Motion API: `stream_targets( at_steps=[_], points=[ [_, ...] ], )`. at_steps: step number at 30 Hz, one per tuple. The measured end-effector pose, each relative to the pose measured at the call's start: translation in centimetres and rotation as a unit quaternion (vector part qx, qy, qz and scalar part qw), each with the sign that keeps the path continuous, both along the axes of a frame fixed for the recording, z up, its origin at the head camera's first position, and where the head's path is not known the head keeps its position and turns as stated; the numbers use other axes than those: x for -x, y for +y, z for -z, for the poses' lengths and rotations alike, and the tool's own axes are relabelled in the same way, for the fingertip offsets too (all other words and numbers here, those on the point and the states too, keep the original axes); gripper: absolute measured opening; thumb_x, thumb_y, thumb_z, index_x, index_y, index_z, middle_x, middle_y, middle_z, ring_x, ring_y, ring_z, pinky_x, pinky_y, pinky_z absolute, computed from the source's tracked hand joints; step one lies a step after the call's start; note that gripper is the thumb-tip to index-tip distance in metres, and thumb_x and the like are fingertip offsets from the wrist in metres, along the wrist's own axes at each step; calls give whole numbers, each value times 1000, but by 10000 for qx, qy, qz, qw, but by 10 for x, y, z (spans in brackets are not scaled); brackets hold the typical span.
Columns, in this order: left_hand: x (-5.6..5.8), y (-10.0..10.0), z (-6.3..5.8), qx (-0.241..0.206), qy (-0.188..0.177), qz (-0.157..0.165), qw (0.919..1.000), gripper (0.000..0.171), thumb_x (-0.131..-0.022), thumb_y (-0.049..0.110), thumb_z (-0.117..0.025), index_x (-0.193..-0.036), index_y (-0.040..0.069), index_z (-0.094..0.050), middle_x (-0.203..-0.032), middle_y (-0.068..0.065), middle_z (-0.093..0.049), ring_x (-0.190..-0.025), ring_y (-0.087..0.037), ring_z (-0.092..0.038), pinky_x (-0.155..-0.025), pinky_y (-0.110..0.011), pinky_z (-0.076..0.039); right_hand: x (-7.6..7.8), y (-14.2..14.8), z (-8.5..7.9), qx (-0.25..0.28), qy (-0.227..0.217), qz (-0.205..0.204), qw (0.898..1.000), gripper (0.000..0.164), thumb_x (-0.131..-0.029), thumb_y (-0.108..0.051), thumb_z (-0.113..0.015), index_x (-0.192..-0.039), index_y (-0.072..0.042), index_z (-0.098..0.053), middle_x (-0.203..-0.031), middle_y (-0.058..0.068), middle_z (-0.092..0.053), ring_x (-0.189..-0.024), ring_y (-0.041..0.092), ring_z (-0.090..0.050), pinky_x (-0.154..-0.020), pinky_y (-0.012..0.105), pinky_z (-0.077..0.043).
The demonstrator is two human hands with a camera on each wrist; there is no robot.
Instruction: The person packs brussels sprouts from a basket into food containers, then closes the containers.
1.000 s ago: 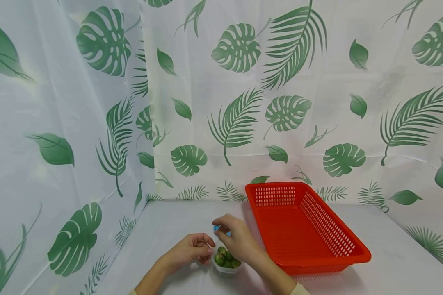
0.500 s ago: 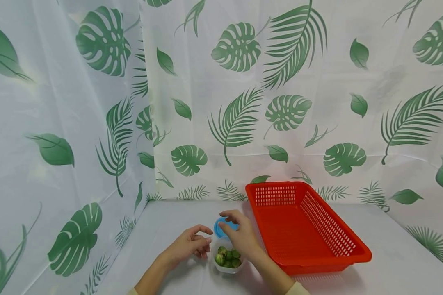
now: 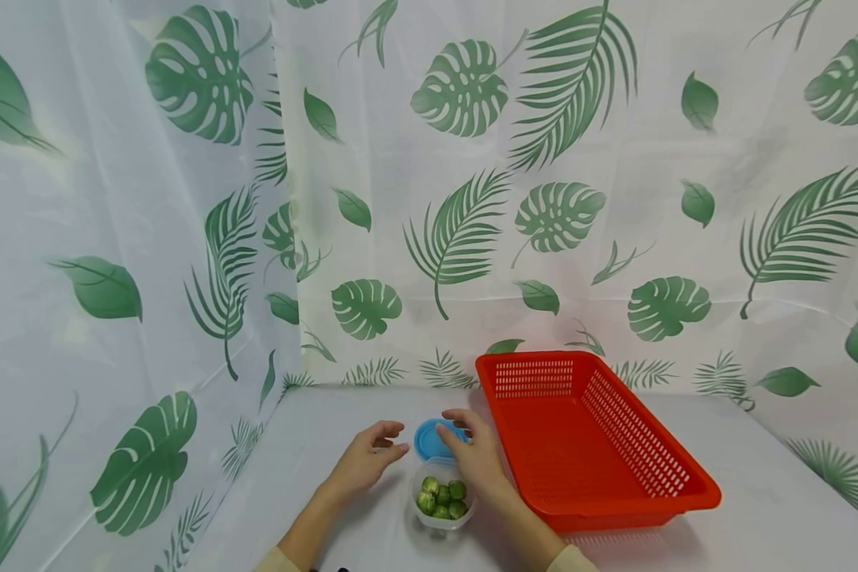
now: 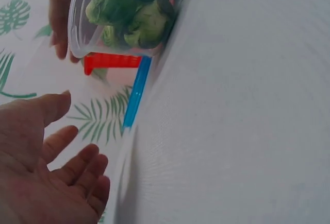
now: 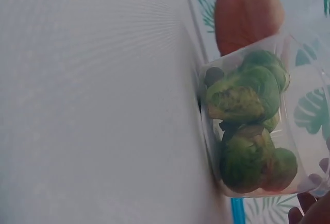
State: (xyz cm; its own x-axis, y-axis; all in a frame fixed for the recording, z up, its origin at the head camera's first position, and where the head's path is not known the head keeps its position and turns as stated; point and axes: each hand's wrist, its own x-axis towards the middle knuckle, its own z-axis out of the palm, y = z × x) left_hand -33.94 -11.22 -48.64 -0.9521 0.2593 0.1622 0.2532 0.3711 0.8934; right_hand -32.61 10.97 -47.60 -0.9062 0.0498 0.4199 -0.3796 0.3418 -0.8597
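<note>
A clear plastic tub (image 3: 439, 525) with several Brussels sprouts (image 3: 442, 497) in it stands upright on the table in the head view. Just behind it lies a round blue lid (image 3: 430, 441), flat on the tabletop. To the tub's left my left hand (image 3: 361, 462) hovers with fingers loosely bent and nothing in them. My right hand (image 3: 477, 461) is over the tub's right side, its thumb and fingers spread beside the lid's right edge, which they partly cover. In the left wrist view the left palm (image 4: 46, 167) is apart from the tub (image 4: 77, 31).
A large red plastic basket (image 3: 543, 508) with perforated sides stands on the table (image 3: 350, 413) to the right, close to the right forearm. Leaf-patterned sheets (image 3: 372, 246) hang behind the table and along its left side.
Both hands have drawn apart from over the tub, the left one back to the left, the right one slightly right. The blue lid, mostly covered by the right hand before, now shows.
</note>
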Motion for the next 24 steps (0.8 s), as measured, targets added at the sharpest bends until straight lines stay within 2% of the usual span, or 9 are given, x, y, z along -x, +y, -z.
stream_targets(
  at_steps=[3,7,14,17,20,24],
  points=[
    [4,-1,3,23,7,-42,10000,51,-102,30,-68,-143,2,-58,-143,-21,-60,-127,-38,-58,-96,-49,-55,4,2,6,154,-10,105,9998,23,-98,-15,-73,-118,-4,-73,-118,16,-72,-112,36,-62,-100,50,-48],
    [8,-2,9,23,66,-51,10000,53,-101,29,-69,-144,0,-57,-143,-26,-59,-129,-42,-58,-100,-53,-53,9,4,16,426,-448,209,9979,26,-99,-17,-71,-120,-2,-73,-117,15,-71,-108,28,-64,-94,37,-52],
    [11,6,12,62,158,43,9998,56,-98,26,-73,-145,1,-56,-142,-29,-58,-130,-47,-56,-106,-60,-47,16,9,25,968,-807,166,9919,31,-102,-17,-67,-126,3,-68,-119,17,-68,-105,22,-61,-85,28,-50],
    [14,10,15,105,183,2,9998,55,-98,25,-73,-145,1,-57,-142,-28,-59,-130,-46,-56,-107,-61,-46,17,8,26,1156,-1014,260,9878,33,-105,-21,-63,-128,2,-67,-123,16,-67,-107,20,-60,-89,28,-49],
    [17,13,18,195,212,-118,9995,52,-99,25,-72,-144,4,-59,-141,-25,-62,-129,-43,-58,-107,-61,-45,19,8,29,1243,-1128,409,9850,33,-107,-22,-60,-129,2,-65,-127,17,-65,-112,24,-59,-95,32,-49],
    [20,20,22,547,342,-466,9968,46,-100,33,-70,-141,13,-64,-137,-15,-67,-123,-34,-63,-104,-61,-45,22,8,35,1144,-1129,552,9855,30,-105,-15,-61,-130,1,-63,-130,23,-59,-116,32,-57,-96,39,-49]
  ],
)
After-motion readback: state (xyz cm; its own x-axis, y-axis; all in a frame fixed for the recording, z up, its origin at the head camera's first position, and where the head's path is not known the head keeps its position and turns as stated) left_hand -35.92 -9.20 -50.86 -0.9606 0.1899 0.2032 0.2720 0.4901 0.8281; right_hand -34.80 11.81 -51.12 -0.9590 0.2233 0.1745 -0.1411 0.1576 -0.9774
